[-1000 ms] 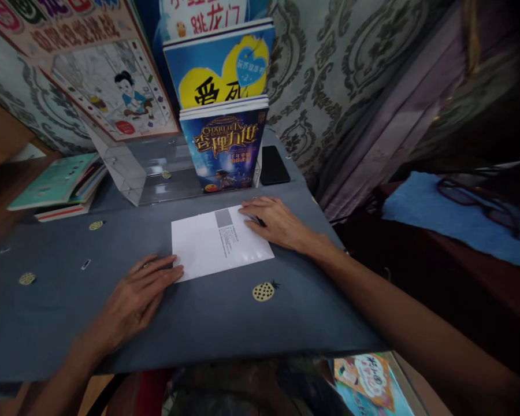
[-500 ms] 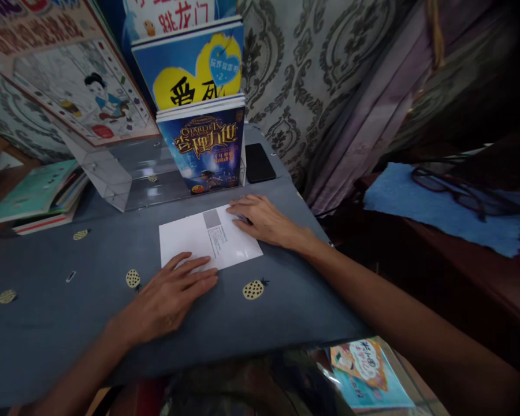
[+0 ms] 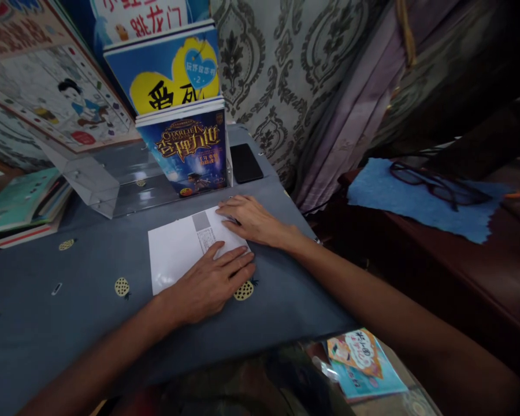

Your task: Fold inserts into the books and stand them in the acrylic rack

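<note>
A white sheet of paper with a grey square and small print lies flat on the dark blue cloth of the table. My left hand rests palm down on the sheet's near right corner, fingers stretched out together. My right hand lies on the sheet's far right corner, fingers flat, with a thin dark object under them that I cannot make out. Just behind the sheet stands a blue picture book in a clear rack.
A black phone lies behind my right hand. More books stand in the clear acrylic rack, and a stack of books lies at the left. A patterned curtain hangs at right. Glasses rest on a blue cloth.
My left hand has slid right from the sheet's left edge across onto its near right corner. My right hand has stayed on the far corner. The view has shifted right.
</note>
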Demonstrator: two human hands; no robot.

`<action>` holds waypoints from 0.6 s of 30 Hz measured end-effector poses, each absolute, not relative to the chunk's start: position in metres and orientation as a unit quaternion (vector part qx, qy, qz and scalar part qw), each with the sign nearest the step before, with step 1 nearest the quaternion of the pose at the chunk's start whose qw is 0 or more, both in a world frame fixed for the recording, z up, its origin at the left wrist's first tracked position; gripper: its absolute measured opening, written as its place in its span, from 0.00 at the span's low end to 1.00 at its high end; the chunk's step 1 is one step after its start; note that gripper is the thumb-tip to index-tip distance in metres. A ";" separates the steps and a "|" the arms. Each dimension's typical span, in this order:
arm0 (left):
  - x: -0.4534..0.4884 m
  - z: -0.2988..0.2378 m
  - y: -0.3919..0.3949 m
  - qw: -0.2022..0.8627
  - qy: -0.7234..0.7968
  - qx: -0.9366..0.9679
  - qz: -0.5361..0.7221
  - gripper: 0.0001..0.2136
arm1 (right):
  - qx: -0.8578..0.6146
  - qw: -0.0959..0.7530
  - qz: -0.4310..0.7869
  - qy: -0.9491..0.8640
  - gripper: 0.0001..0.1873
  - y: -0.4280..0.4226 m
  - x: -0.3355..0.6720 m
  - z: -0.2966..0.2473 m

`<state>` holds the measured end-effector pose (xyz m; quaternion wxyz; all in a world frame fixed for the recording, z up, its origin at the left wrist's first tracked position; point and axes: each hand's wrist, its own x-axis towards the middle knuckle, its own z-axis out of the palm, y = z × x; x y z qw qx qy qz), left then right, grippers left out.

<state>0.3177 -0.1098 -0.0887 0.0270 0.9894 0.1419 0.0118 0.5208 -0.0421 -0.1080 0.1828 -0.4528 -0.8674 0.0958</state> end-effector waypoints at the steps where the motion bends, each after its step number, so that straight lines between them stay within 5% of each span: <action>1: 0.318 -0.089 -0.110 0.026 0.144 0.989 0.015 0.22 | -0.452 0.184 0.098 -0.867 0.17 -0.042 0.521 -0.108; 18: 0.303 -0.101 -0.111 0.109 0.176 0.971 0.118 0.20 | -0.399 0.284 0.152 -0.858 0.21 -0.057 0.543 -0.124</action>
